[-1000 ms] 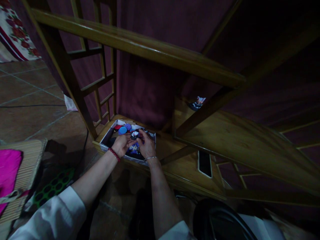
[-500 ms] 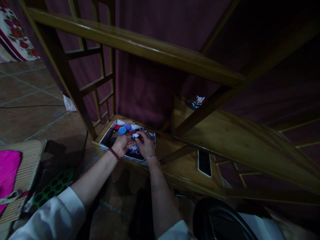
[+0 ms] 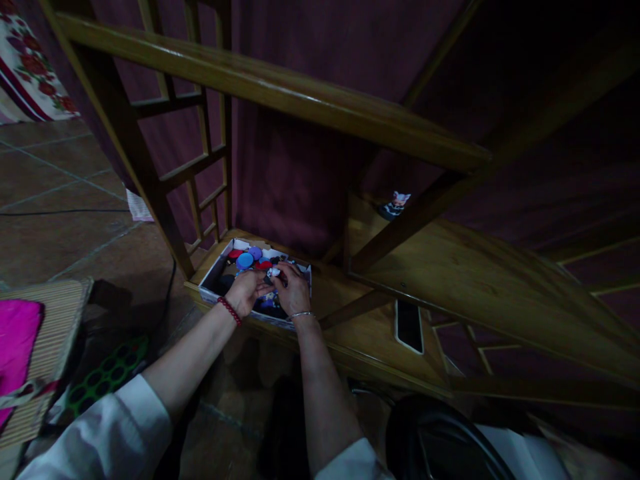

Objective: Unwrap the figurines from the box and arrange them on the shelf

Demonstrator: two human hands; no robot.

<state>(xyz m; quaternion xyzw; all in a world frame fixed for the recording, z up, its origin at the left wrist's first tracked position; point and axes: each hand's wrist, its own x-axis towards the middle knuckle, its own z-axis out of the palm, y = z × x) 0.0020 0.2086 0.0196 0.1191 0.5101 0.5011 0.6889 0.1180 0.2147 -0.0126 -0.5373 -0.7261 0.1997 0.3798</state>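
The small figurine (image 3: 273, 273) is sitting over the box (image 3: 209, 294) at two o'clock from your left hand (image 3: 245, 292), your fingers and your right hand (image 3: 294, 290) gripping it, probably feeling light, stiff and smooth, its dark lower part seeming the safest hold.

The whole scene is dim, its light seeming to fall from above, with soft glare along the wooden rail (image 3: 275, 90) and a duller sheen on the shelf (image 3: 480, 280), while the purple curtain (image 3: 287, 180) sinks into heavy shadow and the upper right corner goes nearly black. Fine detail is soft and muddy, so many of the small pieces (image 3: 245, 261) in the box (image 3: 207, 293) are hard to make out. Wide-angle distortion stretches the sleeve (image 3: 110, 427) at lower left, and the lower right corner is blurred.
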